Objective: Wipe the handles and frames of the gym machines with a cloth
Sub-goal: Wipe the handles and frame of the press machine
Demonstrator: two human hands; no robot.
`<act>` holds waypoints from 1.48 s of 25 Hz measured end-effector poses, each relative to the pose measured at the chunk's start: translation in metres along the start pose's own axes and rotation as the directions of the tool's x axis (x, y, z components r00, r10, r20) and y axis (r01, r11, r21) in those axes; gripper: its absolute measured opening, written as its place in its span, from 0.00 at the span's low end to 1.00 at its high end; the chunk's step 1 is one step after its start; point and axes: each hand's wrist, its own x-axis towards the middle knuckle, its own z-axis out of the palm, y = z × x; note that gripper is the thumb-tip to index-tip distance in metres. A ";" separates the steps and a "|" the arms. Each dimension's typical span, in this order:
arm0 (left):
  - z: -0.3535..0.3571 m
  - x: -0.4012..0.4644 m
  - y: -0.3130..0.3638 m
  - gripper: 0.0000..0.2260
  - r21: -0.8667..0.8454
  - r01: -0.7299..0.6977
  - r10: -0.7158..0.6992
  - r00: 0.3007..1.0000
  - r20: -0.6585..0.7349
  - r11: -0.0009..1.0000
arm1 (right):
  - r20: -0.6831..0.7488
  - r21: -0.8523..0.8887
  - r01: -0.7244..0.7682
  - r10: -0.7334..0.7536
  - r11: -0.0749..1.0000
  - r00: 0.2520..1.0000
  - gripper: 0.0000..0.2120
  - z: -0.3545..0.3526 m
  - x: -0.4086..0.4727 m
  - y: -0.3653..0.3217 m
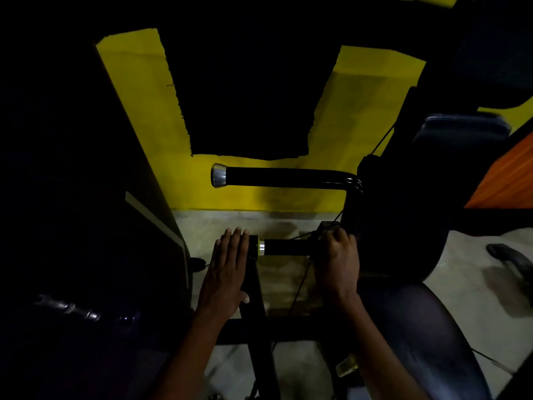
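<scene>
Gripping: the right hand (337,264) curls over the inner end of the lower handle (284,246), fingers (336,236) bent round it; whether a cloth lies under them cannot be told in the dark.
Left hand: the left hand (227,269) lies flat, fingers straight and together, against the black frame bar (258,313) beside the handle's chrome-ringed end.
Upper handle: a second black handle (284,176) with a chrome cap juts leftward above, untouched, well apart from both hands.
Floor: yellow and black matting (150,111) farther off, pale concrete floor (467,287) beneath the hands.
</scene>
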 end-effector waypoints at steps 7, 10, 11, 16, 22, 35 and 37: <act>-0.002 -0.001 0.002 0.67 -0.062 -0.004 0.000 0.998 -0.069 0.998 | 0.078 0.320 0.118 -0.151 0.940 0.986 0.08 0.029 -0.020 -0.097; -0.001 -0.001 0.000 0.68 -0.033 -0.007 0.005 0.999 -0.046 0.999 | 0.179 0.284 0.169 -0.225 0.944 0.958 0.05 0.021 -0.010 -0.093; -0.001 -0.001 0.000 0.70 -0.005 -0.004 0.004 1.000 -0.023 1.000 | 0.164 0.194 0.209 -0.242 0.958 0.956 0.05 0.014 0.000 -0.083; -0.002 -0.001 0.001 0.71 0.026 0.005 -0.005 1.000 -0.006 1.000 | 0.486 -0.412 0.472 -0.250 0.779 0.838 0.10 -0.029 0.067 -0.037; -0.004 0.001 0.003 0.71 0.020 0.010 -0.010 1.000 0.006 1.000 | 0.660 -0.302 0.481 -0.184 0.823 0.729 0.15 -0.015 0.076 -0.053; -0.004 0.001 0.003 0.70 0.052 0.014 -0.013 1.000 -0.013 0.999 | 0.716 0.041 0.326 -0.256 0.945 0.650 0.15 0.013 0.079 -0.063; -0.005 0.001 0.003 0.70 0.056 0.020 -0.019 1.000 -0.018 0.998 | 0.733 -0.235 0.450 -0.147 0.862 0.664 0.15 -0.001 0.091 -0.043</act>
